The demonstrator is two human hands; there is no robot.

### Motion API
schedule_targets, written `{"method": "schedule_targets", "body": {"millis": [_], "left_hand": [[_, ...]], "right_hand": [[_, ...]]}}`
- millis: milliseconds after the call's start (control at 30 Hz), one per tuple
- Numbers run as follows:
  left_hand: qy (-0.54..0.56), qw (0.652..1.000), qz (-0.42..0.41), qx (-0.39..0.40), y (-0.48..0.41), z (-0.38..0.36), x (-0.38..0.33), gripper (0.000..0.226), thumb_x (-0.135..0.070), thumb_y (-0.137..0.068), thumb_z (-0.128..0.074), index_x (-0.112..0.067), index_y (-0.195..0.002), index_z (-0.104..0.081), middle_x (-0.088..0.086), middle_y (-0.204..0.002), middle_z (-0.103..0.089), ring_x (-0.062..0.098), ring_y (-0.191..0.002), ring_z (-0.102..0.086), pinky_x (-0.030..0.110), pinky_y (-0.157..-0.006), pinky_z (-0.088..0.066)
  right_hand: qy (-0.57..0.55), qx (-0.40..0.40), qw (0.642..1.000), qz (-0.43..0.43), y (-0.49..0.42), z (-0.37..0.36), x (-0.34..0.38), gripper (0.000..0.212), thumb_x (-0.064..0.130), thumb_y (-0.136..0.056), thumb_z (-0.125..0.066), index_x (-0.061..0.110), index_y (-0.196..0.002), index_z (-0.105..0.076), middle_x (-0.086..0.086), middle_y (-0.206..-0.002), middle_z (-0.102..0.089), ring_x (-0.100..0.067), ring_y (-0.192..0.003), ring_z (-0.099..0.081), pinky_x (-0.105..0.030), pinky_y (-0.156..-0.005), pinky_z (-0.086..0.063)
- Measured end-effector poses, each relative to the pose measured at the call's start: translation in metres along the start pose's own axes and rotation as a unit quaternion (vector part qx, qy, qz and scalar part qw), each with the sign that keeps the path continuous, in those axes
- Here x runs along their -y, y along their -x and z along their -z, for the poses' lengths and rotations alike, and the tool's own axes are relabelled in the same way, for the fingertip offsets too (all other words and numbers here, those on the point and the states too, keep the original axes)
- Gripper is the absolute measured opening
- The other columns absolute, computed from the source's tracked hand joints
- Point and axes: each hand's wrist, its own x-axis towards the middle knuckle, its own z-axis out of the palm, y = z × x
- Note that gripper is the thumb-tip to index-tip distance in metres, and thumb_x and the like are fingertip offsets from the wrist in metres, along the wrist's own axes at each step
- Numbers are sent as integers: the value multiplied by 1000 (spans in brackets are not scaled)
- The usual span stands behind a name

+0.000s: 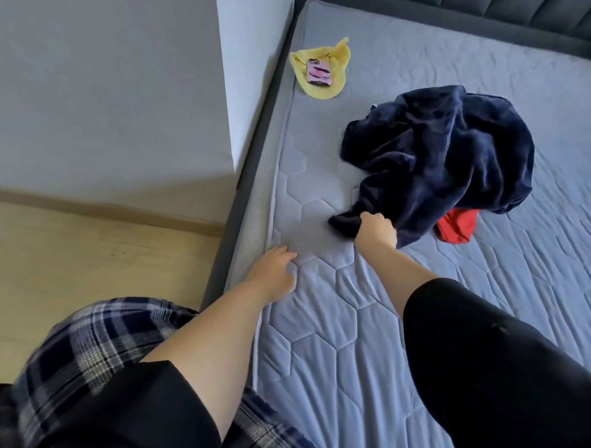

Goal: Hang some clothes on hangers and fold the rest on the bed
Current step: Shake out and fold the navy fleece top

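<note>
You were at the pick-up: right hand (376, 226) fingers gripped the garment (437, 151) mid-frame, left hand (276, 268) lay slack and empty on the bed (317, 325), and next you likely had to lift and spread it.

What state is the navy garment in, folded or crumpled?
Crumpled: navy garment lies in a bunched heap on the mattress, right hand gripping its near edge.

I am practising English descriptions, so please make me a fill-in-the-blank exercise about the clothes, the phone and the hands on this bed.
1. The phone lies on a cloth whose colour is ___.
2. The red garment lies partly ___ the navy garment.
3. The right hand grips the navy garment, while the left hand holds ___.
Missing words: yellow; under; nothing.
</note>
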Motion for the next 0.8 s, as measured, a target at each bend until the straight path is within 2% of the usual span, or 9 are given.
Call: {"method": "schedule_targets", "body": {"millis": [67,167,300,367,433,500,633,700,800], "left_hand": [[214,973,69,-58,-6,18,-8,36,-9,-96,-49,-4,-131,-56,14,-130,-58,26,-122,-52,30,-102,-38],[510,838,167,-100,-11,49,-17,24,-14,-98,-42,-8,-113,-61,5,-99,-66,20,-97,-59,28,-84,-45],[694,689,198,-67,-10,65,-8,25,-28,-99,-34,-20,-95,-58,3,-80,-63,18,-69,-57,29,-66,-37],[715,667,203,-51,-9,65,-4,31,-35,-100,-32,-21,-111,-57,5,-97,-59,23,-87,-58,31,-72,-39],[728,656,198,21,-4,67,-1,43,-43,-99,-30,-18,-125,-54,6,-110,-59,25,-111,-54,33,-87,-41],[692,698,174,61,-2,70,1,41,-42,-98,-41,-12,-121,-59,7,-106,-67,23,-107,-59,33,-97,-44],[475,865,157,21,2,69,1,25,-28,-93,-59,-19,-115,-63,10,-124,-62,25,-110,-60,39,-102,-43],[464,873,147,42,4,69,-2,12,-26,-94,-58,-25,-105,-63,6,-122,-63,20,-101,-62,36,-91,-45],[472,864,174,34,4,71,-2,39,-33,-94,-58,-21,-130,-55,2,-126,-59,22,-110,-58,37,-96,-44]], "right_hand": [[-148,-1,989,8,2,15,13,29,15,-83,-55,13,-111,-60,-10,-106,-64,-32,-99,-58,-35,-80,-47],[-357,50,929,77,16,47,40,20,18,-79,-72,11,-97,-68,-5,-86,-67,-23,-84,-62,-29,-75,-47],[-470,306,806,190,44,64,54,22,20,-77,-78,17,-97,-71,2,-93,-72,-7,-85,-67,-24,-78,-53],[-441,246,835,218,43,58,54,43,36,-81,-73,18,-119,-63,2,-107,-67,2,-85,-63,-16,-76,-51],[-380,13,911,161,32,49,50,61,51,-81,-68,19,-131,-52,-2,-131,-55,-6,-111,-55,-25,-94,-44],[-307,-84,948,12,22,36,38,81,61,-75,-67,23,-141,-38,-6,-151,-30,-22,-136,-32,-44,-110,-29],[-309,75,936,-152,29,-5,15,102,33,-75,-74,20,-151,-7,-17,-148,-29,-35,-134,-32,-43,-104,-34],[-294,42,949,-105,27,-7,14,67,13,-78,-62,11,-140,-34,-17,-128,-52,-35,-118,-51,-35,-87,-42],[-410,5,912,-34,26,24,35,27,-3,-78,-46,4,-95,-64,-11,-85,-64,-29,-86,-61,-24,-69,-45]]}}
